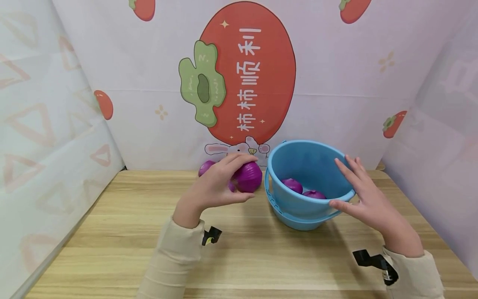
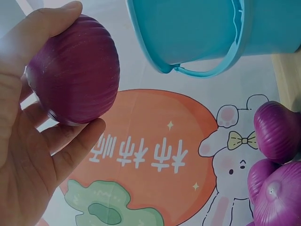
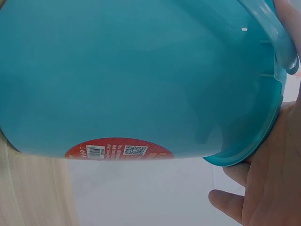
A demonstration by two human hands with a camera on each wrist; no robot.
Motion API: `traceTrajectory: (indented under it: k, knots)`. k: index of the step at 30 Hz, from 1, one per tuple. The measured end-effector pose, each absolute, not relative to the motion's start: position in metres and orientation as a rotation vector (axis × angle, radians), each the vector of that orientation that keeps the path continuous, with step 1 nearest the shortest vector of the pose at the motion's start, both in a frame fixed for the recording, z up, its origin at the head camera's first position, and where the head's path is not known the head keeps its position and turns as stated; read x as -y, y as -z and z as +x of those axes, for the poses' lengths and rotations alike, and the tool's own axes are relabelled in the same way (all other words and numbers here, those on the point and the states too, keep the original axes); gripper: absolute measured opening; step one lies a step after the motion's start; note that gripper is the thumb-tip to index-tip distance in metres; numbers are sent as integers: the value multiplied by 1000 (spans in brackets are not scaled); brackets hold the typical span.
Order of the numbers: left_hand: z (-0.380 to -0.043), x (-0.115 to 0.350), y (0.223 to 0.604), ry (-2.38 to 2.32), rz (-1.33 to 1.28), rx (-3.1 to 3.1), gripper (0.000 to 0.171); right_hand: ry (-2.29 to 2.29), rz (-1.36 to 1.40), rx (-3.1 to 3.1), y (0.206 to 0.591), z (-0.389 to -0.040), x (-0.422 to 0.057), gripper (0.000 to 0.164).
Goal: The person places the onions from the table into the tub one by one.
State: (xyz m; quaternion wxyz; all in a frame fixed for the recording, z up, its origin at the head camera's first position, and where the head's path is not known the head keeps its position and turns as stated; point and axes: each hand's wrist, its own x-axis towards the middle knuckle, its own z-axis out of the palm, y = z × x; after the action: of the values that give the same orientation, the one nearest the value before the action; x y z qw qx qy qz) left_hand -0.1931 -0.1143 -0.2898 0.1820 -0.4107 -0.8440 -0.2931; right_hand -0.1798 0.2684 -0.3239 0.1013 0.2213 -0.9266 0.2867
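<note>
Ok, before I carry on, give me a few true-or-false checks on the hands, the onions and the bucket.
1. The left hand holds a purple onion. True.
2. The right hand touches the rim of the blue bucket. True.
3. The held onion is inside the bucket. False: it is outside, to the bucket's left in the head view.
4. Two onions show inside the bucket. True.
5. The handle stands raised over the bucket's opening. False: it hangs down along the outside.
6. The table has no onions on it. False: some lie near its back edge, behind the left hand.
</note>
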Motion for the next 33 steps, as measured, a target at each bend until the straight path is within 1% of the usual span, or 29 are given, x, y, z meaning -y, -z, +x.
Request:
traceTrajectory:
  k: [5, 15, 25, 33]
  knots:
    - [-197, 109, 290, 860, -1183, 2369, 73, -836, 649, 2738, 324, -180, -268, 100]
    - [-204, 93, 289, 894, -1242, 2329, 78, -831, 650, 2737, 324, -180, -269, 100]
    - [-205, 83, 283, 873, -1273, 2287, 77, -852, 671, 2716, 325, -181, -268, 100]
    - [-208, 68, 278, 938, -1316, 2255, 80, -845, 661, 2726, 325, -181, -269, 100]
